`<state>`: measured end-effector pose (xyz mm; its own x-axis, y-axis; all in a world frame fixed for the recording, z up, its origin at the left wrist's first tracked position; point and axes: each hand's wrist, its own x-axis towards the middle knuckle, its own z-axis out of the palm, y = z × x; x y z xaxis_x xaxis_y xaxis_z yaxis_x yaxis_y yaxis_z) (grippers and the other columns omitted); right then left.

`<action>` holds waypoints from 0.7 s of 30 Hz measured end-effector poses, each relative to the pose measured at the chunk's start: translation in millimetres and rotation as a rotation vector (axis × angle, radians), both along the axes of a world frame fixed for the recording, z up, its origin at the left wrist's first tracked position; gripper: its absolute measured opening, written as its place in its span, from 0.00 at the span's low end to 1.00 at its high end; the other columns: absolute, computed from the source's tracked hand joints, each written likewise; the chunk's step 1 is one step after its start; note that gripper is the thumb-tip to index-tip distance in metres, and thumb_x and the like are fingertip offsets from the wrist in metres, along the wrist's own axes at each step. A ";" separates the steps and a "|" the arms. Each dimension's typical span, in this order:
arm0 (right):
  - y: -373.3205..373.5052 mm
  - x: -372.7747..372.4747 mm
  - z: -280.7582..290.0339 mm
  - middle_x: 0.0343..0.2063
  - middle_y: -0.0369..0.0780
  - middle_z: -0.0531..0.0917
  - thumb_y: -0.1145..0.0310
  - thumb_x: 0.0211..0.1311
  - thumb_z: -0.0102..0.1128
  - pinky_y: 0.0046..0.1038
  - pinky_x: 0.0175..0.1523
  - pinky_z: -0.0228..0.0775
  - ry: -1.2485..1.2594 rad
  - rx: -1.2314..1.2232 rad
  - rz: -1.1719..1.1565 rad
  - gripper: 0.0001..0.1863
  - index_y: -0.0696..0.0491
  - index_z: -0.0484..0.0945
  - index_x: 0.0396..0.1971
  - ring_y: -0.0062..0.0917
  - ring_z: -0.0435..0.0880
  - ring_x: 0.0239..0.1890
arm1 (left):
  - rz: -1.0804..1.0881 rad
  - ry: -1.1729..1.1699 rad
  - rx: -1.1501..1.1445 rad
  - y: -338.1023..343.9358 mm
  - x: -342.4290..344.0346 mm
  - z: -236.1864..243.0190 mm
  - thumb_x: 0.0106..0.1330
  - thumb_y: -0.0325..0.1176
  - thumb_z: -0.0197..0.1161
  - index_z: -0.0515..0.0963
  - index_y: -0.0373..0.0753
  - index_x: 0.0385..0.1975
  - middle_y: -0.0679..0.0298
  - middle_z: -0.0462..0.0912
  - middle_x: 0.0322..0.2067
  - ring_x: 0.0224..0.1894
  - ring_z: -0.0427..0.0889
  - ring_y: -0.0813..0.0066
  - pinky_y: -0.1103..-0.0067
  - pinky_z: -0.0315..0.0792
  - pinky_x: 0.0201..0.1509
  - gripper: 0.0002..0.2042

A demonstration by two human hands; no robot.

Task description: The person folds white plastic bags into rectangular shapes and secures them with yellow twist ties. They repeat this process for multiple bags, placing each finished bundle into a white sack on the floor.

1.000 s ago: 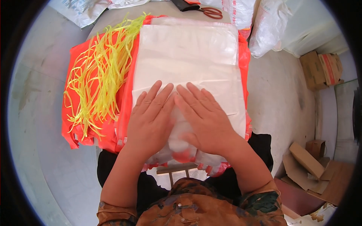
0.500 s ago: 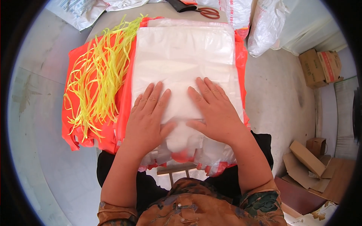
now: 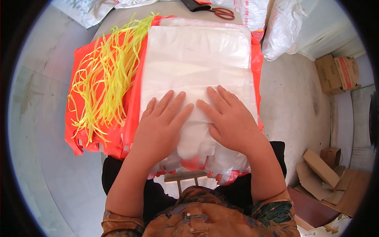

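Note:
A stack of clear, whitish plastic bags [image 3: 197, 51] lies in front of me on top of red plastic bags [image 3: 256, 63]. My left hand [image 3: 162, 122] rests flat on its lower left part, fingers stretched toward the far edge. Opposite it, my right hand [image 3: 233, 120] presses on the stack with spread fingers. Neither hand grips anything. The near ends of the bags hang loose and ragged over the table edge. To the left, a bundle of yellow plastic strips [image 3: 104, 83] lies across more red bags [image 3: 81, 59].
Red-handled scissors [image 3: 224, 13] and a black item [image 3: 193, 5] sit on the far table top [image 3: 158, 8]. White packages [image 3: 282, 29] stand beyond the far right corner. Cardboard boxes [image 3: 329, 75] are against the right wall, with an opened carton [image 3: 319, 177] lower down.
My left hand has slid a little right and turned inward, closer to my right hand. My right hand has moved slightly right. The whole view has shifted slightly.

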<state>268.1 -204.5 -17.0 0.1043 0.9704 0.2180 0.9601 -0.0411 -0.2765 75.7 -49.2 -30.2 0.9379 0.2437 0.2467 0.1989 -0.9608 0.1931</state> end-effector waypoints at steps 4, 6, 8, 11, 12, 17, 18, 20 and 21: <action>1.2 -2.8 -0.5 0.64 0.55 0.77 0.78 0.51 0.62 0.50 0.71 0.69 -0.029 0.052 0.002 0.33 0.51 0.80 0.63 0.57 0.75 0.66 | -0.001 -0.032 0.026 -2.9 1.6 -5.0 0.58 0.22 0.62 0.77 0.44 0.65 0.58 0.77 0.70 0.73 0.74 0.55 0.55 0.67 0.75 0.31; 1.9 -2.6 -1.1 0.64 0.55 0.77 0.78 0.51 0.62 0.50 0.71 0.69 -0.044 0.038 0.003 0.33 0.50 0.80 0.63 0.56 0.75 0.66 | 0.017 -0.044 0.006 -3.0 1.4 -3.5 0.59 0.22 0.63 0.78 0.44 0.65 0.58 0.78 0.69 0.72 0.75 0.55 0.55 0.69 0.74 0.30; 2.1 -2.2 -1.6 0.63 0.55 0.78 0.78 0.51 0.62 0.50 0.71 0.69 -0.066 0.028 0.002 0.33 0.51 0.80 0.63 0.55 0.76 0.65 | 0.027 -0.048 -0.021 -3.9 1.9 -4.4 0.60 0.24 0.64 0.78 0.43 0.65 0.58 0.77 0.69 0.72 0.75 0.55 0.55 0.70 0.73 0.29; 1.5 -1.3 -0.5 0.61 0.52 0.81 0.78 0.52 0.64 0.49 0.70 0.70 -0.088 0.035 -0.013 0.31 0.52 0.80 0.61 0.51 0.79 0.64 | 0.033 -0.071 -0.011 -3.7 3.2 -5.4 0.61 0.25 0.65 0.79 0.43 0.64 0.57 0.78 0.68 0.72 0.76 0.55 0.56 0.72 0.71 0.27; 0.8 -1.1 0.0 0.61 0.50 0.82 0.78 0.52 0.65 0.48 0.70 0.71 -0.081 0.046 -0.027 0.30 0.52 0.81 0.60 0.49 0.79 0.65 | 0.030 -0.084 -0.003 -3.6 3.3 -6.8 0.61 0.26 0.65 0.79 0.42 0.64 0.56 0.78 0.68 0.71 0.76 0.55 0.56 0.73 0.71 0.27; -2.1 2.7 9.8 0.57 0.46 0.86 0.75 0.55 0.69 0.47 0.69 0.72 -0.121 0.120 -0.111 0.25 0.54 0.83 0.56 0.46 0.83 0.62 | 0.071 -0.134 0.002 1.5 -3.8 -11.6 0.68 0.31 0.58 0.78 0.42 0.65 0.54 0.81 0.65 0.67 0.80 0.54 0.59 0.74 0.68 0.23; -4.5 6.2 10.3 0.57 0.46 0.86 0.75 0.55 0.70 0.47 0.69 0.72 -0.159 0.162 -0.128 0.25 0.55 0.83 0.56 0.46 0.83 0.62 | 0.082 -0.151 0.001 2.6 -5.5 -11.5 0.68 0.31 0.58 0.78 0.42 0.64 0.54 0.82 0.64 0.66 0.81 0.54 0.60 0.76 0.67 0.23; -6.6 14.5 9.5 0.57 0.46 0.86 0.74 0.56 0.71 0.46 0.70 0.72 -0.175 0.266 -0.158 0.24 0.55 0.83 0.55 0.45 0.83 0.62 | 0.110 -0.185 -0.059 3.6 -8.6 -11.3 0.68 0.30 0.58 0.79 0.42 0.63 0.55 0.85 0.60 0.63 0.84 0.54 0.62 0.78 0.63 0.22; -8.5 20.5 8.1 0.58 0.46 0.86 0.74 0.57 0.71 0.45 0.70 0.71 -0.160 0.326 -0.178 0.23 0.56 0.83 0.55 0.45 0.83 0.62 | 0.117 -0.208 -0.091 3.5 -7.4 -10.0 0.68 0.29 0.58 0.79 0.42 0.62 0.55 0.86 0.59 0.61 0.85 0.55 0.63 0.79 0.61 0.22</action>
<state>288.6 -212.9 -8.9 0.2041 0.8177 0.5382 0.9779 -0.1452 -0.1503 68.2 -45.7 -40.2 0.8335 0.3780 0.4031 0.2551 -0.9102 0.3263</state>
